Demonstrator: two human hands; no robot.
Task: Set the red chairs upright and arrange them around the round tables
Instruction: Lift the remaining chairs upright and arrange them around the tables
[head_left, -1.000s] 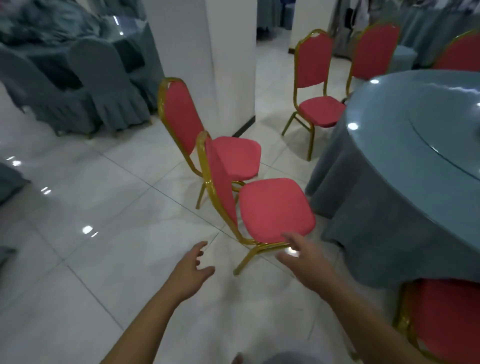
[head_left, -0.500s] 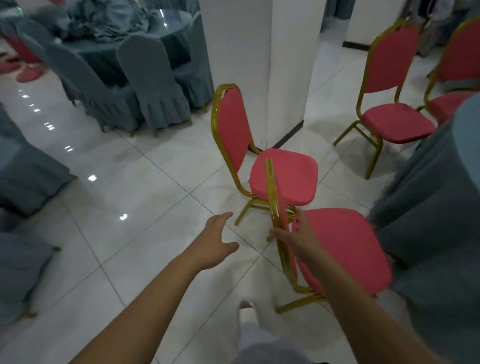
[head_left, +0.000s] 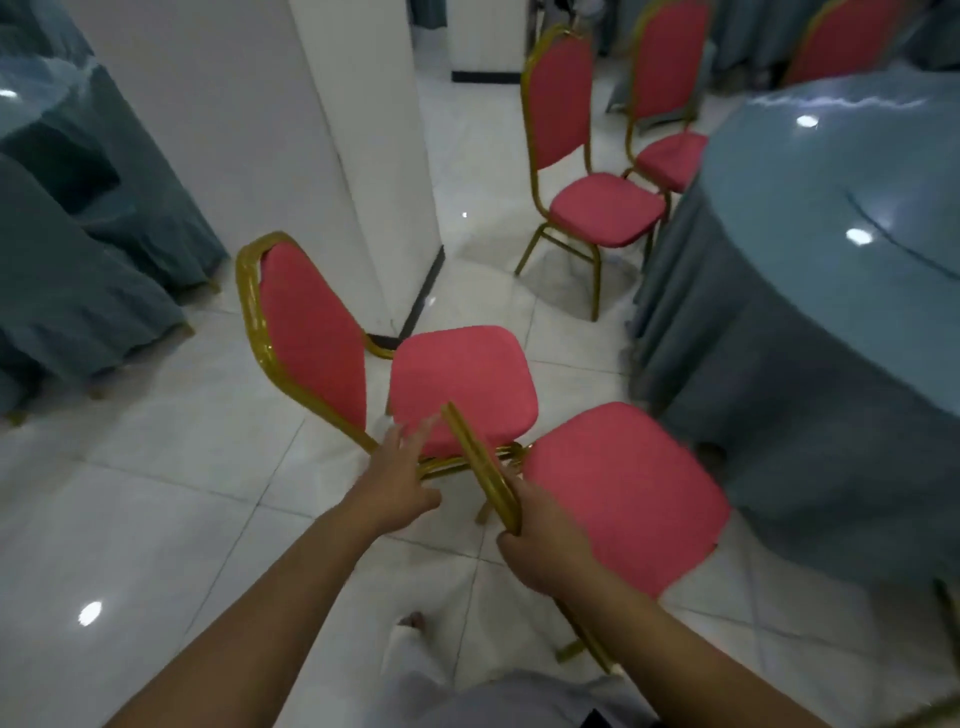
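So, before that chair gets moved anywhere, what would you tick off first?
1. Right hand grips the backrest top of the near chair: ok.
2. Left hand free to help, fingers straight, holding nothing: ok.
3. Near chair upright, seat level: ok.
4. Near chair clear of the second red chair: cannot tell, their gold frames overlap in view.
5. Person's foot out from under the chair legs: ok.
6. Seat turned toward the round table: ok.
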